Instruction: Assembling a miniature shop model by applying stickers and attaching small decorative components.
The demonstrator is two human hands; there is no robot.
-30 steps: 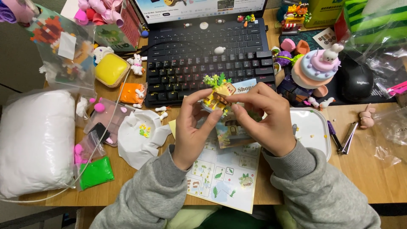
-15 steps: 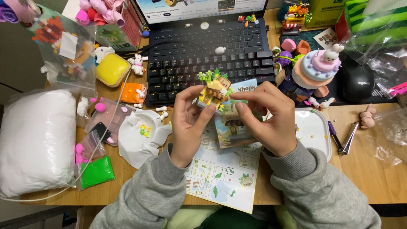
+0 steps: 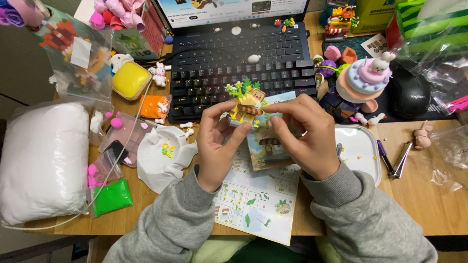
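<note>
Both my hands hold up a small toy house model (image 3: 245, 103) with a yellow and orange roof and green leafy bits, just in front of the black keyboard (image 3: 234, 73). My left hand (image 3: 217, 143) grips it from the left and below, thumb and fingers pinched on it. My right hand (image 3: 304, 136) pinches its right side from above. Under my hands lie a picture box (image 3: 265, 146) and a printed instruction sheet (image 3: 256, 204).
A white tray (image 3: 358, 148) sits right of my hands, with tweezers (image 3: 402, 158) beyond. A white bag (image 3: 41, 160), green clay packet (image 3: 112, 197), white plastic wrap (image 3: 161, 156) and yellow pot (image 3: 129, 79) lie left. A cake figure (image 3: 365, 80) and black mouse (image 3: 412, 95) stand at right.
The model has stayed between both hands, lifted slightly and turned; my fingers have shifted their hold on it a little.
</note>
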